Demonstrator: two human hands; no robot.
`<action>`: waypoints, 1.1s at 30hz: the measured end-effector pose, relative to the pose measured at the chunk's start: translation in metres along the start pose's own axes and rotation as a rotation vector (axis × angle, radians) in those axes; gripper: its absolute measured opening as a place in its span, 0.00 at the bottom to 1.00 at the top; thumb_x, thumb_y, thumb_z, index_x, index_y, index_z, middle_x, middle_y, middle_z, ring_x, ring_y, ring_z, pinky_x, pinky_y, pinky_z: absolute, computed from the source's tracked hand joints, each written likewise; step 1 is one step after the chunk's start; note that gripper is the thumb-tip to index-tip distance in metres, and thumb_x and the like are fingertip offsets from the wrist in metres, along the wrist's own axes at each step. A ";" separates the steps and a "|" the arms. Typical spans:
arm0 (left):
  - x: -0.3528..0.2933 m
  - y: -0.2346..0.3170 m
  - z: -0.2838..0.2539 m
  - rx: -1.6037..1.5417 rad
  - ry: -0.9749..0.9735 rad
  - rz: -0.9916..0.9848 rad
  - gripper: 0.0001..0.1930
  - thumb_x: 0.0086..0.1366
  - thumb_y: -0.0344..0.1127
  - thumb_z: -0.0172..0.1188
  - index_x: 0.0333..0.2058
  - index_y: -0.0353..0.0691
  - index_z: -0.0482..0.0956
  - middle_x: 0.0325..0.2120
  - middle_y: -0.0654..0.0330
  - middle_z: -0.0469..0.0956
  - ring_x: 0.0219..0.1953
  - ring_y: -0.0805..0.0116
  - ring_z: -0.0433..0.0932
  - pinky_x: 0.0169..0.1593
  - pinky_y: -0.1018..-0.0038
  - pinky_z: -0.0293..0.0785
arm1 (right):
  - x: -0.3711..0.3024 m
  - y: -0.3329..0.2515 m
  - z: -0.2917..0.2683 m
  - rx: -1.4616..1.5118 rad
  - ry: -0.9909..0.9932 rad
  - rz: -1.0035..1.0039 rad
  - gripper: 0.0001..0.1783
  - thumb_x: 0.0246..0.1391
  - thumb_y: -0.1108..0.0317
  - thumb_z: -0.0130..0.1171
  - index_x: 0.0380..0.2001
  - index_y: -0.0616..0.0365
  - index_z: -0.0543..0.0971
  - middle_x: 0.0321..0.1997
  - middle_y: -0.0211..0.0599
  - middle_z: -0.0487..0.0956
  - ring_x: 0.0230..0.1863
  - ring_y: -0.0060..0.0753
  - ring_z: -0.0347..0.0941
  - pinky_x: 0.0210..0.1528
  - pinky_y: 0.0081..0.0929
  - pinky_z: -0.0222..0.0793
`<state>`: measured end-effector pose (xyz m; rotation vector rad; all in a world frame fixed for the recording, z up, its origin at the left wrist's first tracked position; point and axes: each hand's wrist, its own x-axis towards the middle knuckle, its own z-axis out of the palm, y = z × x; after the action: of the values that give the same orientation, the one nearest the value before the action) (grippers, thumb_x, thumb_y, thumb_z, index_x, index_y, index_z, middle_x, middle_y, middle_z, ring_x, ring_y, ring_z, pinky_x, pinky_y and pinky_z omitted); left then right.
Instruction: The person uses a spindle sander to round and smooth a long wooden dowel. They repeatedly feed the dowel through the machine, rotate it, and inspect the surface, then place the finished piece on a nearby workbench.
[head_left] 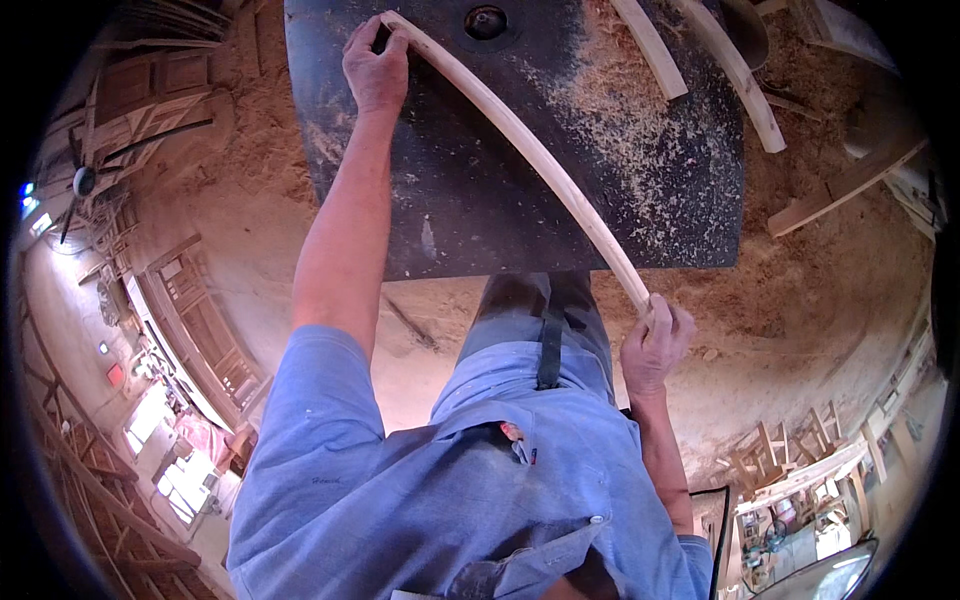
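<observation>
A long, slender strip of pale wood [530, 150], looking curved in this view, slants over a dark machine table [450, 190] from far left to near right. At its far end my left hand [378, 72] grips it between thumb and fingers, near the table's upper left. Just past the table's near edge, my right hand [657, 345] is closed round the other end, with the thumb on top. A round recessed fitting with a spindle [486, 22] stands up in the table beyond the strip.
Sawdust and shavings [660, 150] cover the table's right side. Two more curved wood strips [735, 75] lie at the far right, overhanging the edge. A plank [845, 190] is to the right over the dusty floor. Panelled wooden doors [205, 320] lean at the left.
</observation>
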<state>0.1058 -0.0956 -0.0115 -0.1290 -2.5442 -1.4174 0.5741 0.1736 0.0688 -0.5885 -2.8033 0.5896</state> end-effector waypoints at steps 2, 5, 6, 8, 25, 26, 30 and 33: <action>-0.003 0.011 0.001 -0.003 0.016 0.002 0.25 0.60 0.40 0.69 0.53 0.31 0.84 0.56 0.45 0.80 0.63 0.51 0.75 0.70 0.65 0.65 | 0.002 -0.001 -0.001 0.000 0.006 0.004 0.23 0.52 0.78 0.64 0.53 0.52 0.81 0.42 0.41 0.76 0.45 0.47 0.72 0.47 0.44 0.65; -0.003 0.013 0.002 0.011 0.021 0.001 0.25 0.60 0.40 0.68 0.54 0.31 0.84 0.57 0.45 0.80 0.63 0.51 0.75 0.70 0.64 0.65 | 0.006 -0.003 -0.005 -0.012 0.020 -0.004 0.24 0.51 0.80 0.64 0.52 0.51 0.82 0.42 0.40 0.75 0.44 0.46 0.71 0.47 0.44 0.64; -0.003 0.013 0.002 0.015 0.030 0.003 0.25 0.60 0.40 0.68 0.54 0.31 0.84 0.57 0.45 0.80 0.63 0.52 0.75 0.70 0.64 0.65 | 0.007 -0.004 -0.006 -0.018 0.026 -0.009 0.24 0.51 0.80 0.64 0.52 0.50 0.82 0.41 0.39 0.74 0.44 0.45 0.71 0.47 0.44 0.64; -0.006 0.016 0.004 0.022 0.044 0.006 0.26 0.60 0.40 0.68 0.54 0.32 0.83 0.57 0.45 0.80 0.63 0.52 0.74 0.70 0.65 0.64 | 0.007 -0.003 -0.007 -0.019 0.028 -0.007 0.25 0.50 0.81 0.64 0.53 0.49 0.83 0.41 0.39 0.74 0.43 0.45 0.70 0.47 0.43 0.64; -0.003 0.026 0.005 0.037 -0.010 -0.011 0.25 0.60 0.40 0.68 0.54 0.33 0.84 0.55 0.48 0.81 0.60 0.53 0.75 0.67 0.64 0.67 | 0.002 -0.002 0.003 0.143 -0.015 0.045 0.26 0.47 0.81 0.67 0.52 0.51 0.84 0.38 0.42 0.75 0.39 0.46 0.73 0.39 0.40 0.71; -0.002 0.024 0.005 0.049 -0.010 -0.007 0.25 0.60 0.40 0.69 0.54 0.33 0.84 0.55 0.48 0.81 0.60 0.53 0.75 0.67 0.64 0.68 | 0.003 -0.002 0.004 0.148 -0.012 0.040 0.25 0.48 0.80 0.68 0.52 0.52 0.84 0.38 0.42 0.75 0.38 0.46 0.73 0.38 0.40 0.71; 0.002 0.018 0.009 0.033 0.000 -0.032 0.26 0.60 0.41 0.70 0.55 0.33 0.84 0.55 0.48 0.81 0.59 0.53 0.76 0.66 0.64 0.69 | 0.004 0.001 0.007 0.227 -0.031 0.064 0.24 0.47 0.76 0.71 0.51 0.55 0.84 0.40 0.44 0.77 0.38 0.47 0.75 0.38 0.38 0.73; 0.006 0.014 0.013 -0.008 0.020 -0.034 0.26 0.60 0.41 0.71 0.55 0.33 0.83 0.54 0.47 0.81 0.59 0.53 0.76 0.65 0.64 0.69 | 0.005 0.003 0.008 0.237 -0.027 0.043 0.24 0.47 0.75 0.73 0.50 0.57 0.84 0.41 0.45 0.78 0.39 0.47 0.76 0.38 0.38 0.75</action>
<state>0.1007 -0.0771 -0.0055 -0.0739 -2.5365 -1.4344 0.5682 0.1754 0.0607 -0.5966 -2.6956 0.9286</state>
